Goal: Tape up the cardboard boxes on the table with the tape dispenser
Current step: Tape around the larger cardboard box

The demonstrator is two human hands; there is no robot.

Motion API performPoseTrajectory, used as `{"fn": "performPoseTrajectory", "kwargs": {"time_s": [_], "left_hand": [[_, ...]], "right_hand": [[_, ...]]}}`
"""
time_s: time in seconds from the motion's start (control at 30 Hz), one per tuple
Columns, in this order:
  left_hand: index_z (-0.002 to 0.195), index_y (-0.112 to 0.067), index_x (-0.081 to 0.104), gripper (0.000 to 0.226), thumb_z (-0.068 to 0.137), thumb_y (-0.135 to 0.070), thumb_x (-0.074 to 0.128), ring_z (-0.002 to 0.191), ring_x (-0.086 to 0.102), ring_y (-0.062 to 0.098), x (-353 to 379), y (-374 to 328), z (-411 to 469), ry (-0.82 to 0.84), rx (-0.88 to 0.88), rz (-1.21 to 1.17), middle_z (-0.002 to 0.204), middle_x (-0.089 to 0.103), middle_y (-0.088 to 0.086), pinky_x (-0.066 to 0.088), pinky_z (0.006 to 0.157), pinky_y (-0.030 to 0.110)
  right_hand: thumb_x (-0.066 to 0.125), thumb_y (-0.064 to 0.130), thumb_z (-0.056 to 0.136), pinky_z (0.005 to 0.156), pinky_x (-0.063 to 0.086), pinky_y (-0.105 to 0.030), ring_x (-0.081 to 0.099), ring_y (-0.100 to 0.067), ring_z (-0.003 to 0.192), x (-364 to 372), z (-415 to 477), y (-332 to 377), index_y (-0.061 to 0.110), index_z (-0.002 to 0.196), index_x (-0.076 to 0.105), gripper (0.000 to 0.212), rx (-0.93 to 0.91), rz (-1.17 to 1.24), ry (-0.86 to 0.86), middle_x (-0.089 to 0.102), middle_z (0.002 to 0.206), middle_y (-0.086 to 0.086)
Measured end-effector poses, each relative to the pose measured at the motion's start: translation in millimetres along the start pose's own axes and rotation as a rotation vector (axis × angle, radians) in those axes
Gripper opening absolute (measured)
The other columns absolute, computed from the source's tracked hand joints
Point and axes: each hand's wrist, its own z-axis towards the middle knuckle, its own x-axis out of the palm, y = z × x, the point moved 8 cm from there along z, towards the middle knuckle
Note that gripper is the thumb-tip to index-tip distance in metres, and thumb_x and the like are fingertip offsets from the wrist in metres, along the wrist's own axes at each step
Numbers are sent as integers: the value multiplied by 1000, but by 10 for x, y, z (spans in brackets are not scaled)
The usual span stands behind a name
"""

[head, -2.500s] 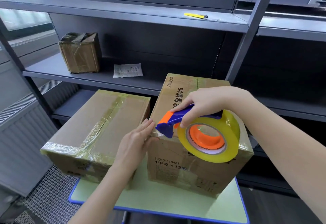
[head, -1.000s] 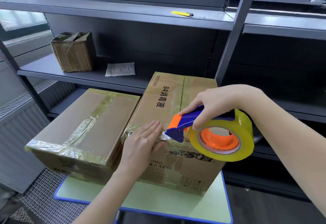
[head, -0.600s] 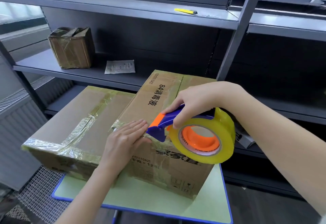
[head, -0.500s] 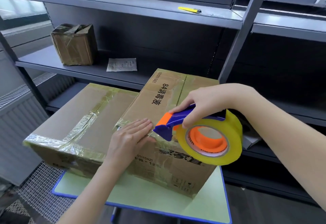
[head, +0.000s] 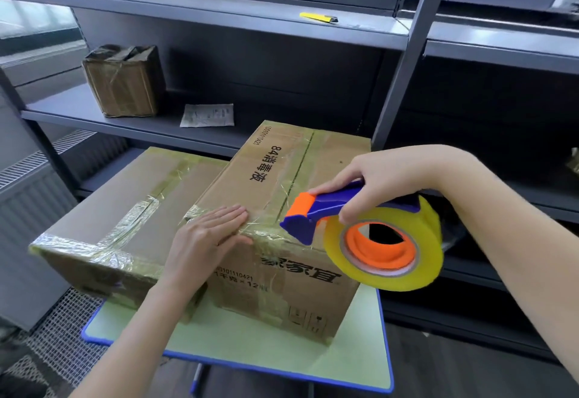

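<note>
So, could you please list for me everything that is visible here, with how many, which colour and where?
printed box: one, brown with black print, on the table, right side
plain box: one, brown with clear tape, on the table, left of the printed box
table: one, pale green top with blue edge, under both boxes
tape dispenser: one, blue and orange with a yellow roll, at the printed box's near top edge
small box: one, brown, wrapped in tape, middle shelf, left
paper sheet: one, white, middle shelf
yellow tool: one, upper shelf
shelving: grey, behind the table
radiator: one, grey, far left
left hand: flat on the printed box's near edge
right hand: grips the tape dispenser
</note>
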Motion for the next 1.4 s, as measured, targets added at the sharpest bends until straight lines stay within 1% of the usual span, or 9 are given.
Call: {"fn": "performPoseTrajectory", "kwargs": {"time_s": [0.1,0.2,0.43,0.57,0.7,0.87,1.17,1.3,1.4], "left_hand": [[116,-18,60,59,84,-66,44,114,59,11,-11,132,-5,30,-59,-45,118,62,-4,40,104,23],[115,-17,61,57,85,-62,46,112,60,13,36,65,0,44,-26,-5,117,63,-2,43,102,26],[122,-10,62,72,87,-67,34,119,52,11,90,-102,-1,137,-47,125,125,56,-4,27,108,17],[127,-4,57,65,82,-49,46,123,51,18,131,-335,17,162,10,223,131,55,6,26,109,23],[121,-7,64,64,80,-55,48,118,56,17,366,-825,152,184,118,226,125,61,6,39,103,37],[107,-11,72,57,84,-55,44,106,64,12,635,-1061,197,147,143,126,110,69,2,45,96,24],[107,-12,72,52,80,-52,52,109,57,6,493,-931,207,94,125,37,111,68,0,37,102,18],[108,-12,70,57,87,-58,44,110,57,8,425,-871,230,99,112,29,113,65,-2,32,105,13],[107,-11,71,54,85,-55,47,109,60,10,511,-933,219,128,133,62,112,67,-1,37,102,18]], "right_hand": [[65,41,81,59,49,-13,64,-4,72,36,-131,-223,59,120,51,45,26,50,36,67,92,15],[65,41,81,68,53,-19,67,-8,80,149,-212,-407,59,123,48,49,42,86,65,67,96,14],[66,43,81,64,49,-14,64,-6,80,280,-202,-528,60,125,45,51,9,86,46,64,97,19],[67,44,81,64,47,-15,64,-5,80,289,-196,-580,62,123,45,50,8,90,45,63,97,19],[68,44,80,69,52,-19,65,-8,84,295,-175,-604,63,120,46,49,4,111,41,63,99,18],[66,48,80,75,52,-22,63,-8,88,306,-142,-572,61,124,45,51,11,56,52,61,104,17],[63,43,83,61,47,-11,62,-3,75,313,-188,-658,61,126,43,51,8,101,26,62,93,20],[67,43,82,76,55,-25,67,-6,80,376,-442,-982,68,118,45,50,14,233,-4,68,97,16],[68,48,77,81,56,-33,67,-9,83,478,-576,-1187,73,117,41,54,32,270,8,67,101,16]]}}
